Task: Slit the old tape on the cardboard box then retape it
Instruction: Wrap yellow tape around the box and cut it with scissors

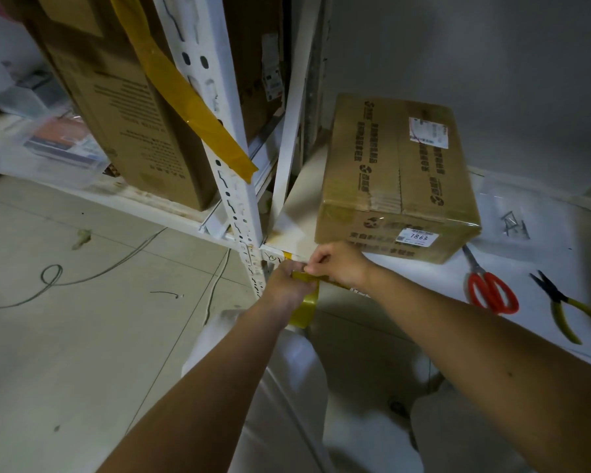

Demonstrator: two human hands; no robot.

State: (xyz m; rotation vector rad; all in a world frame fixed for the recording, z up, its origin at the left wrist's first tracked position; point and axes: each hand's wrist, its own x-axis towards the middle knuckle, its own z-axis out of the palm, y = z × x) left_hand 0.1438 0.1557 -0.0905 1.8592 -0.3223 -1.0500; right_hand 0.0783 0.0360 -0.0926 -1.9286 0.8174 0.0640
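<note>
A taped cardboard box [394,179] with a white "1863" label sits on a white table [423,278]. At the table's front left corner, both hands meet on a strip of yellow tape [306,307] that hangs down from the edge. My left hand [285,285] pinches the tape from the left. Beside it, touching, my right hand [338,264] pinches the strip's top. A second long yellow tape strip [185,93] hangs stuck on the white shelf post [229,158]. Red-handled scissors [490,285] lie on the table to the right of the box.
Yellow-handled pliers [568,307] lie at the table's right side, near a clear bag of screws [514,225]. A white metal rack at left holds a tall cardboard box [123,107] and plastic bins [48,145]. Cables [82,278] trail across the tiled floor.
</note>
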